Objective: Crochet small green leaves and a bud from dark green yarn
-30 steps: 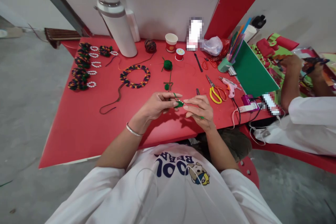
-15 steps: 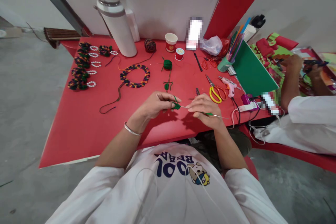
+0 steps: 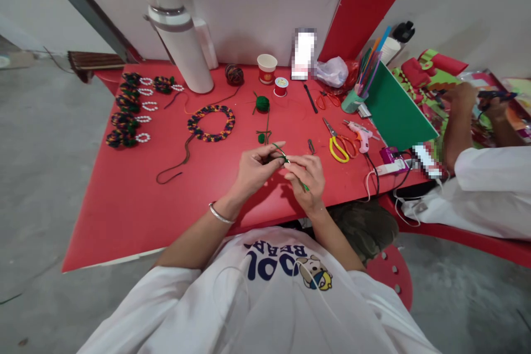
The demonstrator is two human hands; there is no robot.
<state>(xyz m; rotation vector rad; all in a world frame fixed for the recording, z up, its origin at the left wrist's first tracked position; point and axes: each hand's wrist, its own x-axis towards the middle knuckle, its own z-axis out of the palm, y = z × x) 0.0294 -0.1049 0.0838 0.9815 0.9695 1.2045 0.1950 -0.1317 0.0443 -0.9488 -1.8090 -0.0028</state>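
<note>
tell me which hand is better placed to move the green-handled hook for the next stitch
Probably the right hand: it already holds the green-handled hook, while the left hand is occupied with the green yarn at the hook's other end.

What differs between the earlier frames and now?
The right hand drew away rightward half a second ago and is now back beside the left hand, hook still in its grip. Nothing was taken up or let go. The larger green ball, scissors and ring stayed put.
</note>
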